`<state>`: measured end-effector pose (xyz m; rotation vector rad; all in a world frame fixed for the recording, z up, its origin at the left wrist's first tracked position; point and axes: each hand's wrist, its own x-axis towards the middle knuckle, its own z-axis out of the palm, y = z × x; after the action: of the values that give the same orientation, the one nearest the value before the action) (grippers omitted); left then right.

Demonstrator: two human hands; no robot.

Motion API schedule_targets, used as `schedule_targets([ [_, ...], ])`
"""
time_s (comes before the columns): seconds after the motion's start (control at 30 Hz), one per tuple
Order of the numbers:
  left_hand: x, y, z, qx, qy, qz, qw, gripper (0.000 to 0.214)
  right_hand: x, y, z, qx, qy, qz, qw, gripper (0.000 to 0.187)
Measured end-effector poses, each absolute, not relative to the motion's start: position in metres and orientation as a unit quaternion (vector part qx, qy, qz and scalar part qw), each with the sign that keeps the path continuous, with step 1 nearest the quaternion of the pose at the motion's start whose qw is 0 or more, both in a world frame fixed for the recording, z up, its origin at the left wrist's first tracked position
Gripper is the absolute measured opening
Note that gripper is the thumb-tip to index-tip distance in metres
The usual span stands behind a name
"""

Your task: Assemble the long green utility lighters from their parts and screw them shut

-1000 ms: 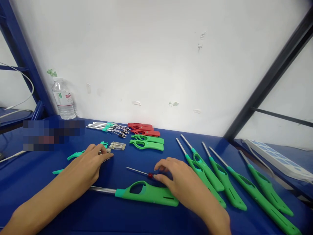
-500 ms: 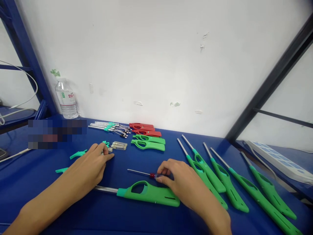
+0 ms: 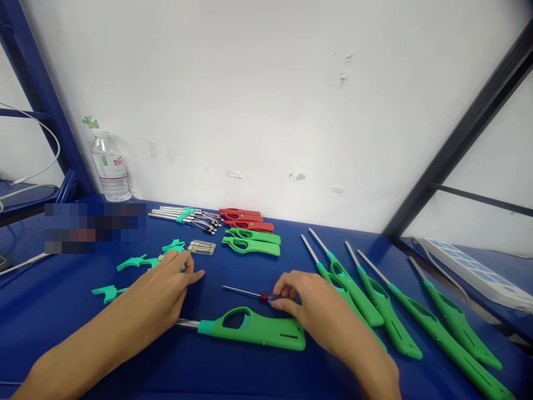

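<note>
My right hand [image 3: 297, 294] is closed around the handle of a small screwdriver [image 3: 245, 291], whose shaft points left just above the table. Beneath it lies a green long-nosed lighter [image 3: 270, 331] with a teal collar and metal tube; my left wrist hides the tube's tip. My left hand [image 3: 177, 280] is bent over the table with its fingers drawn in, and a small shiny bit shows between them, too hidden to name. Beside those fingers are clear plastic lighter tanks [image 3: 202, 248] and teal triggers [image 3: 135, 261]; another teal trigger [image 3: 107, 293] lies farther left.
Several assembled green lighters [image 3: 375, 316] lie at the right. Red handle shells [image 3: 250, 225] and green handle shells [image 3: 254, 246] are toward the wall, beside metal tubes with wires [image 3: 179, 214]. A water bottle [image 3: 111, 169] stands at back left; a power strip [image 3: 478, 275] lies far right.
My left hand has drawn back slightly from the clear tanks, with its thumb moved right, uncovering more teal triggers. The screwdriver has shifted a little right with my right hand.
</note>
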<state>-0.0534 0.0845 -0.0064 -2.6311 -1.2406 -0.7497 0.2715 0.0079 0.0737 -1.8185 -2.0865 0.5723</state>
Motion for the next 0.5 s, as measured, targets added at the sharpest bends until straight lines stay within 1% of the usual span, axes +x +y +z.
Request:
schedule_targets([
  [0.13, -0.042, 0.07, -0.003, -0.892, -0.391, -0.223, 0.036, 0.054, 0.278, 0.009, 0.07, -0.637, -0.729, 0.195, 0.154, 0.008],
  [0.3, -0.044, 0.069, 0.005, -0.908, -0.372, -0.192, -0.003, 0.048, 0.286, 0.006, 0.072, -0.642, -0.728, 0.179, 0.16, 0.006],
  [0.5, -0.047, 0.083, -0.001, -0.899, -0.389, -0.2, -0.008, 0.038, 0.296, 0.0, 0.08, -0.656, -0.713, 0.181, 0.168, 0.009],
])
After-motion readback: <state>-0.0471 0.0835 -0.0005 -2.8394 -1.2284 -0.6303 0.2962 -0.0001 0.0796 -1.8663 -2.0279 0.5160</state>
